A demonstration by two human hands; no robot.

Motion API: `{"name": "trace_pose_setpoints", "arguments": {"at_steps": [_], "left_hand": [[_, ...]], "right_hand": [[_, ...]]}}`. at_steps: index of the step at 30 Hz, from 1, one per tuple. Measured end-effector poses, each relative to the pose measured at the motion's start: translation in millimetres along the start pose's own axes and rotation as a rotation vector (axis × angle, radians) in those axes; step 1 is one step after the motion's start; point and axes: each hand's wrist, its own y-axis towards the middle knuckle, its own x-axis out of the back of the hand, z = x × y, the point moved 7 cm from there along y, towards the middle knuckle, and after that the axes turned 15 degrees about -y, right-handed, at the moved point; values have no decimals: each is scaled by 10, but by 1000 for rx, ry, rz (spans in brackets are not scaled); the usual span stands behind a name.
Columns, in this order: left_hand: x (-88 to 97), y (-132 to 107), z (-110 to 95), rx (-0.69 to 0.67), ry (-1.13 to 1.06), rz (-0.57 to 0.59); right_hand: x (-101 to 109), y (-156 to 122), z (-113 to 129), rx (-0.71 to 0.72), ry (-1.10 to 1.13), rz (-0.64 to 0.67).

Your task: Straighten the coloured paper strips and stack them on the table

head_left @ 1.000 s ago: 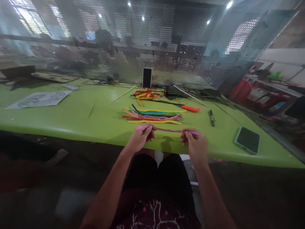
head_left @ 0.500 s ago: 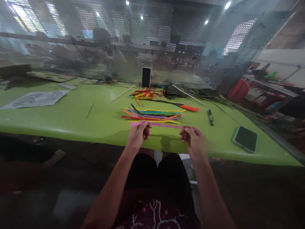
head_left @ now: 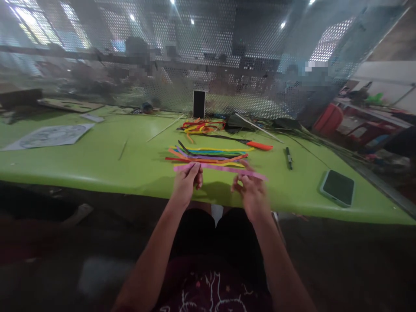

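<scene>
A long flat pink strip (head_left: 217,167) stretches sideways above the front of the green table. My left hand (head_left: 188,180) pinches it near its left end between thumb and fingers. Toward its other end, my right hand (head_left: 253,190) touches the strip with fingers spread apart, slightly blurred; the strip's right tip extends past it. Just beyond the hands lies a row of coloured strips (head_left: 208,155) in yellow, blue, green, purple, orange and red. One dark strip (head_left: 183,148) sticks up at the row's left end.
Behind the row are a tangle of coloured strips (head_left: 198,127), an orange-handled knife (head_left: 260,145) and a phone standing upright (head_left: 199,104). A pen (head_left: 289,158) and another phone (head_left: 338,187) lie right; a printed sheet (head_left: 48,135) lies left. A perforated screen (head_left: 221,65) rises behind.
My right hand has moved left along the pink strip and its fingers have spread from a pinch. More of the strip's right end shows. My left hand keeps its pinch, shifted slightly left.
</scene>
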Motion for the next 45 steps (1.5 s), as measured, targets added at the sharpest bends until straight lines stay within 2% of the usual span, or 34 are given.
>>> {"name": "trace_pose_setpoints", "arguments": {"at_steps": [3,5,12,18,25,29,34,36,39,42,45], "left_hand": [[4,-12,11,-4,81,7],[2,-24,2,-17,141,12],[-59,-62,-39,-32,284,111],[-123,-110,-7,35,333,215],[-138,-126,-17,46,340,224],[-114,-123,-19,43,344,198],[-86,-106,-41,2,336,174],[-112,-112,-61,-8,335,199],[-213,-147,-83,14,329,292],[-347,-192,-109,1,418,423],[-386,-191,-169,-108,507,439]], "right_hand": [[-195,-8,-48,20,-102,76],[-241,22,-92,11,-144,68],[-131,99,-122,6,-84,-98],[-62,50,-76,19,-114,-214],[-42,48,-92,41,-71,-285],[-58,39,-66,38,-12,-227],[-157,31,-53,40,-19,27],[-159,26,-82,30,-51,62],[-142,25,-125,5,-90,42],[-185,17,-82,46,-255,61],[-265,-11,42,174,-530,74]]}}
